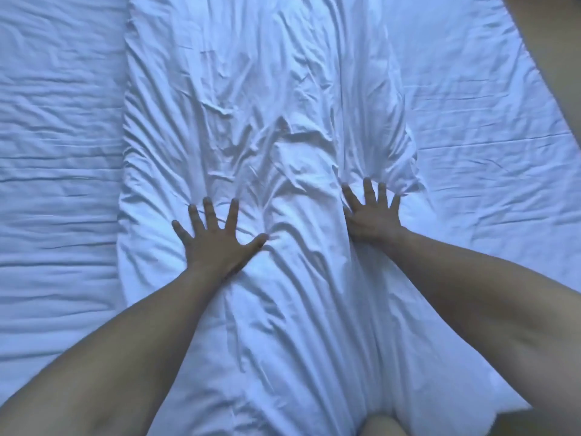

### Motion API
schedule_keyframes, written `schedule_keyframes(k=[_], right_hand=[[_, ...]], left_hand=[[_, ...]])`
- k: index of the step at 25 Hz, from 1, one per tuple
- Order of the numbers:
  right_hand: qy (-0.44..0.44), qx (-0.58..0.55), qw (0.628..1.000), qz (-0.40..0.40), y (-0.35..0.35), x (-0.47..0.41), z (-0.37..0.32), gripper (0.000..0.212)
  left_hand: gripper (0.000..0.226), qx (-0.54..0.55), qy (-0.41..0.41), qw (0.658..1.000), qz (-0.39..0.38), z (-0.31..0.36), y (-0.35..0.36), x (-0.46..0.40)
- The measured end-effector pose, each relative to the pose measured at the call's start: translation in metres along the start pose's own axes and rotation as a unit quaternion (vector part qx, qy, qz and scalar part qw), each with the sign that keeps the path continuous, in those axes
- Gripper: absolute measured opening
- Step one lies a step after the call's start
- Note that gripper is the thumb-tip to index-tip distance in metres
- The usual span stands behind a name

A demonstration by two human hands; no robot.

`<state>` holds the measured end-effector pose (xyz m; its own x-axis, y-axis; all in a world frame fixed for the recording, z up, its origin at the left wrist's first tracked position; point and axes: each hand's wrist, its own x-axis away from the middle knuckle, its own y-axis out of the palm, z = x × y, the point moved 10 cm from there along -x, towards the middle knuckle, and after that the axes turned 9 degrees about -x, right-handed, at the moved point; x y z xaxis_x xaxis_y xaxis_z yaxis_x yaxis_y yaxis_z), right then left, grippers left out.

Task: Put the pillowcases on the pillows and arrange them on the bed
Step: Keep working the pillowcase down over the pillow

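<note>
Head view, looking down onto the bed. A white pillowcase (pixel 276 152) lies lengthwise on the white bed sheet (pixel 56 136), running away from the person; it is heavily creased, and whether a pillow fills it cannot be told for certain, though the middle bulges upward between the two hands.

Left hand (pixel 217 240) — palm down, fingers straight and spread wide, pressing flat on the pillowcase. Nothing gripped. Creases fan out from its fingertips and thumb toward the raised middle fold just beside the thumb.

Right hand (pixel 372 217) — also palm down, fingers straight and splayed, pressing on the pillowcase close to its right-hand edge. Nothing gripped. Fabric bunches into a puffed ridge just beyond the fingertips; the bare sheet begins just outside the little finger.

Both forearms reach in from the lower corners. The hands are well apart, with the tallest fold of cloth between them.

A tan strip (pixel 559 42) borders the sheet at the upper right corner, beyond the right hand's fingertips — too blurred to identify.
</note>
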<state>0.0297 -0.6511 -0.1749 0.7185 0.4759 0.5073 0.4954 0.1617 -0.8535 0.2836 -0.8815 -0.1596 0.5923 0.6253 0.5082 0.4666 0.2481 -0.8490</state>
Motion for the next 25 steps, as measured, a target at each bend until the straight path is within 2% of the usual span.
schedule_keyframes(k=[5,7,10,13,15,17,18,19,21,23,25], right_hand=[[-0.051,0.001,0.999,0.0,0.08,0.169,0.058,0.078],[-0.063,0.004,0.997,-0.036,0.112,0.244,0.095,0.085],[-0.056,0.009,0.997,-0.044,0.149,0.322,0.139,0.088],[-0.038,-0.006,0.999,-0.022,0.162,0.366,0.173,0.093],[-0.017,-0.077,0.997,-0.01,0.171,0.388,0.192,0.099],[0.006,-0.241,0.97,0.018,0.173,0.405,0.214,0.105],[0.017,-0.31,0.95,0.028,0.175,0.411,0.224,0.108],[0.014,-0.339,0.939,0.045,0.175,0.413,0.231,0.111],[0.036,-0.355,0.931,0.08,0.185,0.408,0.245,0.116],[0.099,-0.384,0.91,0.12,0.213,0.407,0.268,0.112],[0.16,-0.418,0.89,0.087,0.259,0.412,0.283,0.102]], left_hand=[[0.108,-0.034,0.013,0.999,-0.019,-0.005,0.078,0.164],[0.104,-0.034,0.002,0.998,-0.06,-0.005,0.123,0.253],[0.105,0.019,-0.035,0.996,-0.085,-0.009,0.18,0.357],[0.11,0.111,-0.088,0.985,-0.102,-0.02,0.218,0.422],[0.103,0.226,-0.148,0.959,-0.081,-0.033,0.229,0.447],[0.095,0.391,-0.235,0.89,0.01,-0.057,0.226,0.455],[0.095,0.445,-0.28,0.849,0.046,-0.071,0.224,0.454],[0.098,0.463,-0.308,0.829,0.057,-0.084,0.226,0.448],[0.117,0.462,-0.316,0.828,0.022,-0.105,0.255,0.428],[0.123,0.497,-0.318,0.807,0.013,-0.113,0.288,0.42],[0.092,0.547,-0.289,0.785,0.02,-0.11,0.311,0.421]])
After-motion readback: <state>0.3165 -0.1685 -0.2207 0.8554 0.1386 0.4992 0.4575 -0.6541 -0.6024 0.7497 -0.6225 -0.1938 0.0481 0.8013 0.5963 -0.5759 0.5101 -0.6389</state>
